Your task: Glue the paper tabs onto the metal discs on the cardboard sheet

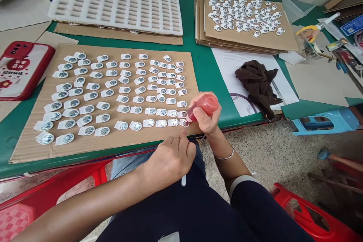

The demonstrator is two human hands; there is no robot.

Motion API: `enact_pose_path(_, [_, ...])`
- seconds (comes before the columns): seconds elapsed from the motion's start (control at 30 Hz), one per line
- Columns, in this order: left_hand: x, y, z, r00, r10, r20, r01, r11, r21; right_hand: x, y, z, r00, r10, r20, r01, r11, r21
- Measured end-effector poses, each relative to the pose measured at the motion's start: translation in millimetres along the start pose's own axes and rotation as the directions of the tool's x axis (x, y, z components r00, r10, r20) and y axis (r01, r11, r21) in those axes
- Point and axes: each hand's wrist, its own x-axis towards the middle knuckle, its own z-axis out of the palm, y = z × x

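Observation:
Rows of small round metallic pieces with white tabs [124, 125] lie on a brown cardboard sheet [68, 151]. My right hand [208, 115] wraps round a soft red squeeze bottle [207, 104], its tip down at a piece in the sheet's near right corner. Just below that corner, my left hand [176, 155] is closed on a thin tool, whose fine end reaches the same piece and whose pale handle [183, 180] sticks out under the fist.
A white slotted foam tray [119, 5] lies behind the sheet, a red-cased phone [24, 70] at left. Stacked cardboard [246, 38] with more pieces, a dark cloth [258, 83] and yellow-handled scissors [310, 32] are at right. Blue [326, 121] and red stools [309, 211] stand below.

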Motion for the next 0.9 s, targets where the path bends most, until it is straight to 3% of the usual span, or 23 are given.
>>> enact_pose_path(0.1, [-5.6,-2.5,-1.4,0.998,-0.050,-0.038,0.045,0.992,-0.115,4.8,-5.6,1.3,0.988,-0.003,-0.153,0.015,0.997,0.077])
enact_pose_path(0.2, [-17.3,-8.5,-6.0,0.977,-0.197,-0.083,0.161,0.934,-0.319,17.0,-11.7,1.1,0.958,0.025,-0.285,0.033,0.979,0.199])
enact_pose_path(0.3, [-30.1,-17.5,-10.7,0.913,-0.404,-0.062,0.331,0.818,-0.471,32.5,-13.6,1.8,0.952,0.086,-0.293,0.008,0.952,0.306])
enact_pose_path(0.4, [-37.1,-25.4,-12.3,0.847,-0.531,-0.015,0.461,0.749,-0.476,43.6,-11.6,7.8,0.969,0.137,-0.205,-0.058,0.934,0.351])
enact_pose_path(0.53, [-37.8,-28.3,-9.7,0.843,-0.535,0.055,0.493,0.729,-0.475,45.8,-9.2,22.3,0.984,0.137,-0.114,-0.095,0.946,0.311])
enact_pose_path(0.7, [-35.7,-27.5,-4.3,0.885,-0.465,-0.033,0.389,0.776,-0.496,38.6,-10.3,31.9,0.978,0.154,-0.142,-0.117,0.964,0.240])
enact_pose_path(0.9, [-32.9,-28.7,-3.9,0.898,-0.440,0.009,0.375,0.753,-0.541,32.7,-11.9,30.2,0.981,0.179,-0.071,-0.154,0.952,0.263])
